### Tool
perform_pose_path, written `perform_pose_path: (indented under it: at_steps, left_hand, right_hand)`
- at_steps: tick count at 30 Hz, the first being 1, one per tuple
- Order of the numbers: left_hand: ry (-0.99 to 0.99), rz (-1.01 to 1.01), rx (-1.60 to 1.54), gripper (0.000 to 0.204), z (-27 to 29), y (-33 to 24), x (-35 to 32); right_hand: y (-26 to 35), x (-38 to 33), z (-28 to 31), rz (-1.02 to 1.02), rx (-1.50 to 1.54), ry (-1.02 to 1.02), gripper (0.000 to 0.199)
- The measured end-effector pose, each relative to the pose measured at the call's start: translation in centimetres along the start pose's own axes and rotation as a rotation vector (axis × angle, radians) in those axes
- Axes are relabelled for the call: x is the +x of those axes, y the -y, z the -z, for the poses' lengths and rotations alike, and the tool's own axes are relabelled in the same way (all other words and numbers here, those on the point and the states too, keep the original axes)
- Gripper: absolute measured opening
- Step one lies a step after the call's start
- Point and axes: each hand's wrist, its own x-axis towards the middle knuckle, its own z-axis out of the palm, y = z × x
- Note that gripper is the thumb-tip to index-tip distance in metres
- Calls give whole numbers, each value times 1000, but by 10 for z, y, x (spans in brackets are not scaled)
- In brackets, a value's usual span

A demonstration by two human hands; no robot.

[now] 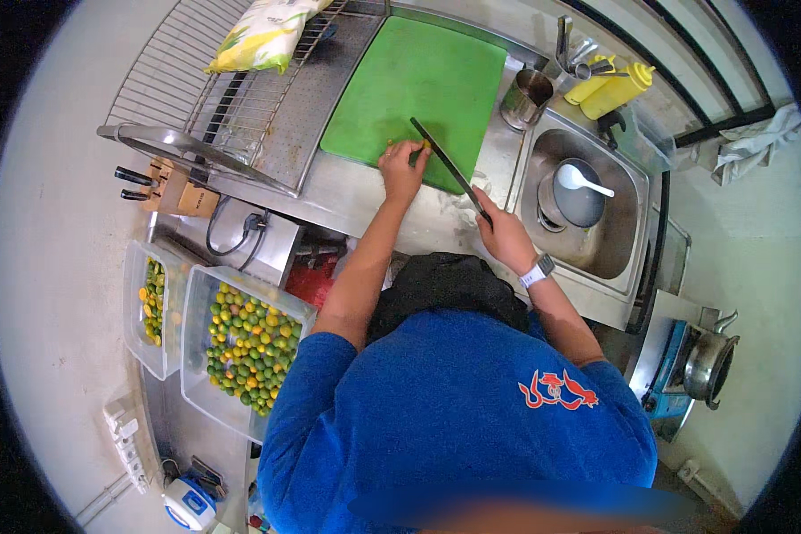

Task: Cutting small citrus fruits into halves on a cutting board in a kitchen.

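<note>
Pinching left hand (402,169): thumb and fingers nearly together on a small yellowish fruit (426,145), over the green board (418,71) near its close edge.
Gripping right hand (507,238): closed around the handle of a knife (445,162), blade beside the fruit.
Green board: flat on the counter (356,181), left of the sink (621,254).

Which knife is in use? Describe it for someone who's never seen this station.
Find the large green cutting board. Just off its near edge, the right hand grips a long, narrow, dark knife that slants up and left past the left hand. Unlike the knives in the wooden block at the left, showing only black handles, its blade is out in the open.
</note>
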Motion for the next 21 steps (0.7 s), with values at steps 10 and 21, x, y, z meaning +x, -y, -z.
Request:
perform_pose_path:
  at_steps: [10,21]
  left_hand:
    - [7,38,-4,21,1,0,-1]
    - [6,26,20,16,-3,4,-2]
  right_hand:
    - [-1,56,-27,73,-92,-74,55]
    - [-16,15,-30,22,-70,-37,57]
